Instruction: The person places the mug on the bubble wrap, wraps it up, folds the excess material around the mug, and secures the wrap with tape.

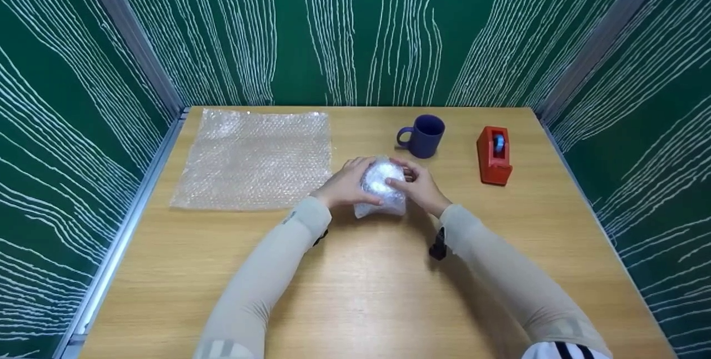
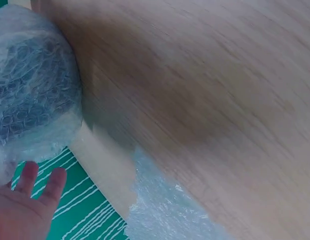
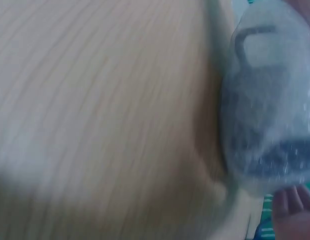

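Note:
Between the two hands is a mug wrapped in bubble wrap. Its dark body and handle show through the plastic in the right wrist view, where the wrapped mug fills the right side. My left hand holds it from the left, thumb along the near side. From the right, my right hand grips it, with the thumb on top of the wrap. In the left wrist view the wrapped mug is at the upper left, above the fingertips. A loose flap of wrap hangs toward the near side.
A flat sheet of bubble wrap lies on the table to the left. Behind the hands stands a bare dark blue mug, handle pointing left. A red tape dispenser sits at the right. Green walls enclose the table.

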`<state>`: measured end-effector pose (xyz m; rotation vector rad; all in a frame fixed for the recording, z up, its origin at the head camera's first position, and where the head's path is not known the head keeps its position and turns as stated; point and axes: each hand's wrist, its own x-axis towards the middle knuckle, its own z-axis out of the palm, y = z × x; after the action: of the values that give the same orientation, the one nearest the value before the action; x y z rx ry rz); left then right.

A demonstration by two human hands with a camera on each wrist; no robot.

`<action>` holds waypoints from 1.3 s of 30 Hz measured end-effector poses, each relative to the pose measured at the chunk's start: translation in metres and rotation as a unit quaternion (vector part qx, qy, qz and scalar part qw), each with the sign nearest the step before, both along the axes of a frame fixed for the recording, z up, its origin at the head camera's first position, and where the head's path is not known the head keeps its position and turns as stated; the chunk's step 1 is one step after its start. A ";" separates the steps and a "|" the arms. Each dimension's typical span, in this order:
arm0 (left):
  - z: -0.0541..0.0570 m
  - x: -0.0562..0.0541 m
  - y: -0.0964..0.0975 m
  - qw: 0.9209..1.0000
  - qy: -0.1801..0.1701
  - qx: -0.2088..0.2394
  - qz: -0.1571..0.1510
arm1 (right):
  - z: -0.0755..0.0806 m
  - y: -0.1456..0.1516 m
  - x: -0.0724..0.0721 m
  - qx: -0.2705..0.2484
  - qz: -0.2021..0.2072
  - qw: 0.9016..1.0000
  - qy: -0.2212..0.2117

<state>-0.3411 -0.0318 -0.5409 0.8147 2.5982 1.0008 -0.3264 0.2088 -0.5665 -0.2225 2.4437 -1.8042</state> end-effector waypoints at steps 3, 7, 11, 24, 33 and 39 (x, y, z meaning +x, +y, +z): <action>0.003 -0.003 0.001 1.000 -0.015 -0.007 -0.016 | 0.000 0.012 0.006 0.011 0.053 0.998 -0.019; 0.012 -0.008 0.000 0.998 -0.023 -0.033 -0.040 | 0.000 0.022 0.011 0.028 0.081 0.996 -0.017; 0.019 -0.008 -0.001 0.996 -0.017 -0.056 -0.065 | -0.003 0.022 0.017 0.021 0.077 0.997 -0.004; 0.041 -0.005 0.008 0.984 -0.004 -0.137 -0.113 | -0.011 0.011 0.036 0.045 0.065 0.996 0.040; 0.036 -0.010 0.003 0.985 -0.070 -0.104 -0.117 | -0.003 0.031 0.036 0.061 0.118 0.991 0.029; 0.027 -0.010 0.004 0.987 -0.075 -0.086 -0.113 | 0.004 0.057 0.034 0.085 0.092 0.992 0.012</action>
<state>-0.3513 -0.0279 -0.5139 0.9267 2.3621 0.7319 -0.2925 0.2663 -0.5626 -0.4407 2.4830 -1.5209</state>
